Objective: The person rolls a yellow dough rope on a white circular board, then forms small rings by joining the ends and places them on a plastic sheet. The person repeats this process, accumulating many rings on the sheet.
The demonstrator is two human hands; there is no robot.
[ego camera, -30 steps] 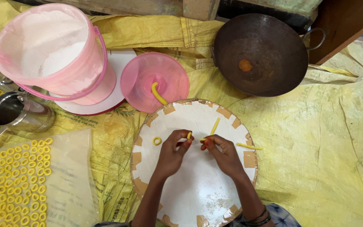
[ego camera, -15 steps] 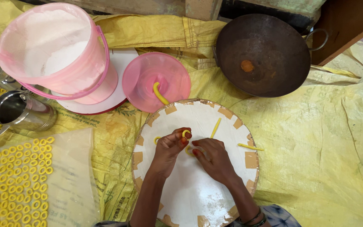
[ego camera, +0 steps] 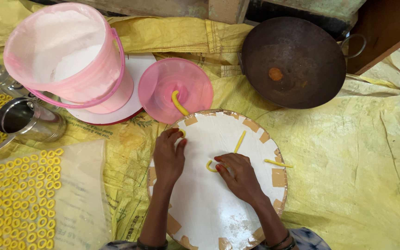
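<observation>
Since a moment ago our left hand (ego camera: 168,157) has slid toward the round white board's (ego camera: 209,208) upper edge, fingers pinching a dough bit; our right hand (ego camera: 239,176) bends a yellow dough strip (ego camera: 210,167) mid-board, fingers narrow.

- Yellow sheet (ego camera: 357,176) covers the floor.
- Round white board (ego camera: 209,213) lies under both grips.
- Dark pan (ego camera: 297,60) beyond the right grip.
- Pink lid (ego camera: 163,88) and steel cup (ego camera: 28,120) past the left grip.
</observation>
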